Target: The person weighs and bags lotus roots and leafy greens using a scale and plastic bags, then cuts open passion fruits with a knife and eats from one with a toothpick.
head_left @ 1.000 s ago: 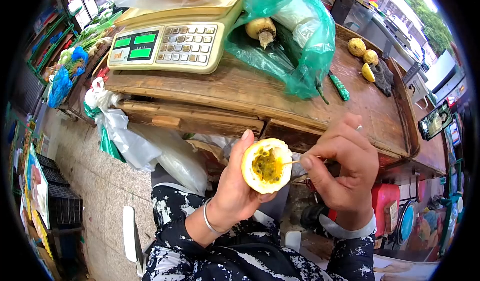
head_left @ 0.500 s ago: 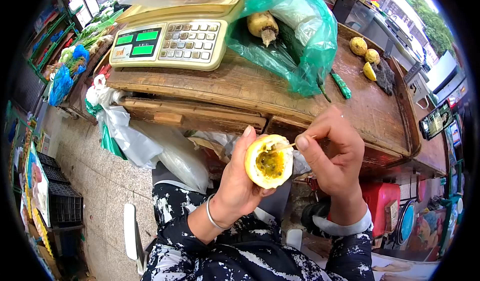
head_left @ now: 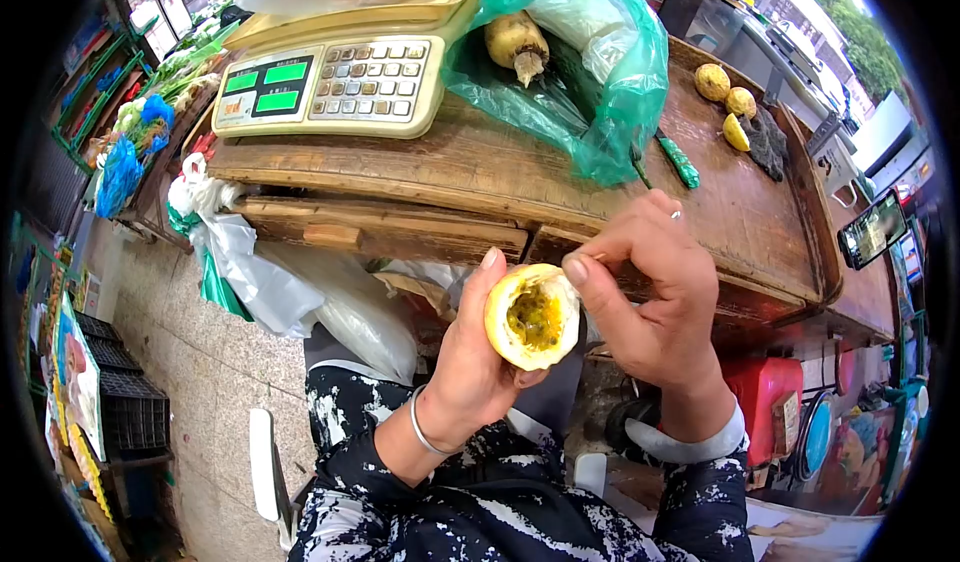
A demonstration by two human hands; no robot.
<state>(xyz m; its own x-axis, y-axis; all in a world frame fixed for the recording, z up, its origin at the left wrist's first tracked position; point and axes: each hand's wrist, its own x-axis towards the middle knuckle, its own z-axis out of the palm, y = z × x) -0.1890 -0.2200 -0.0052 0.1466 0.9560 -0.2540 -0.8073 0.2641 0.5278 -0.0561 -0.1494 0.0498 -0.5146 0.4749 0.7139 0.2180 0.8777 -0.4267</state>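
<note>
Our left grip [head_left: 470, 362] is wrapped around a yellow fruit [head_left: 530, 317], its thumb upright along the near side. The hollow opening faces us, with a thick pale rim around wet yellow pulp [head_left: 537, 325] and dark seeds. Just to the right, our right grip [head_left: 655, 297] is pinched at the fruit's edge, thumb and forefinger together on a thin stick [head_left: 602, 254]; only a sliver shows, and we cannot tell where its tip sits. We wear a silver bangle [head_left: 417, 428] below the left grip and a ring [head_left: 676, 215] on the right one.

Just beyond both grips runs a wooden surface [head_left: 750, 222], with a drawer [head_left: 400, 228] ahead of the left grip. To that grip's left hang pale plastic bags [head_left: 235, 247]; low to the right of the right grip sits a red container [head_left: 755, 397]. Ahead of the right grip, a slim green object [head_left: 680, 164] lies near a green plastic bag [head_left: 622, 127] that holds a pale root vegetable [head_left: 517, 42]. Farther ahead and left of the left grip, we see a scale [head_left: 378, 82] with lit green displays. Well off to the right grip's right, two round yellow fruits [head_left: 712, 81] and a smaller yellow piece [head_left: 735, 132] lie by a dark cloth [head_left: 768, 149], and a phone [head_left: 873, 228] shows past them. Far left of the left grip stand black crates [head_left: 137, 417].
</note>
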